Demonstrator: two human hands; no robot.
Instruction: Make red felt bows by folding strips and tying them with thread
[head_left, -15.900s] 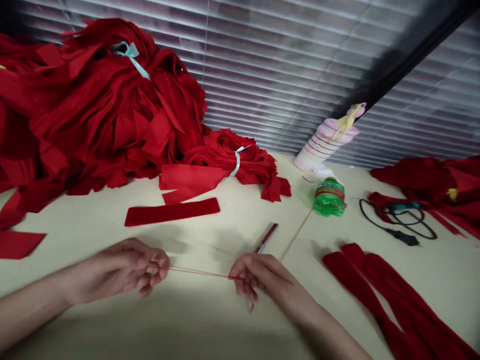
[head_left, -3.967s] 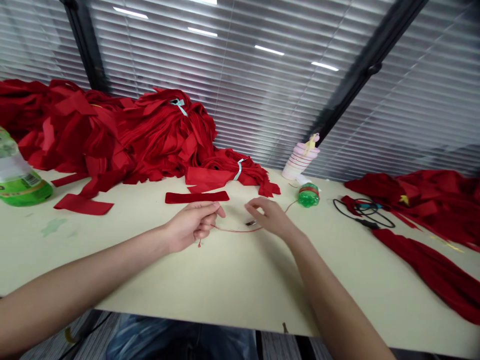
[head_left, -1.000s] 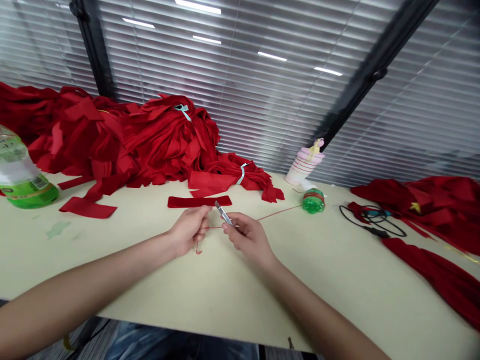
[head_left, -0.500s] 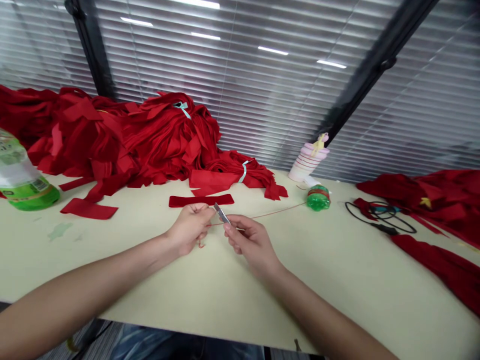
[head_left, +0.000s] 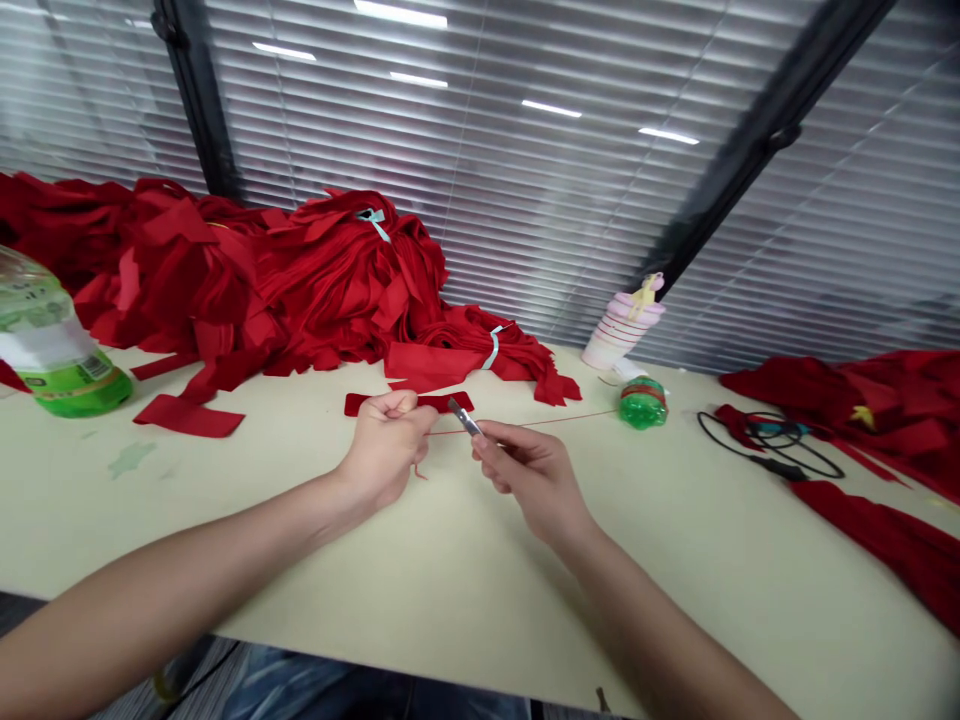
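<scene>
Left hand [head_left: 384,447] closed on red string [head_left: 577,415], right hand [head_left: 531,482] pinching a small utility knife [head_left: 464,417], the hands now farther apart

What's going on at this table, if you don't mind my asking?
A person pinches a red thread in their left hand and holds a small craft knife in their right hand, close to the thread. The thread runs toward a small green bottle. A heap of red cloth strips lies behind the hands.
</scene>
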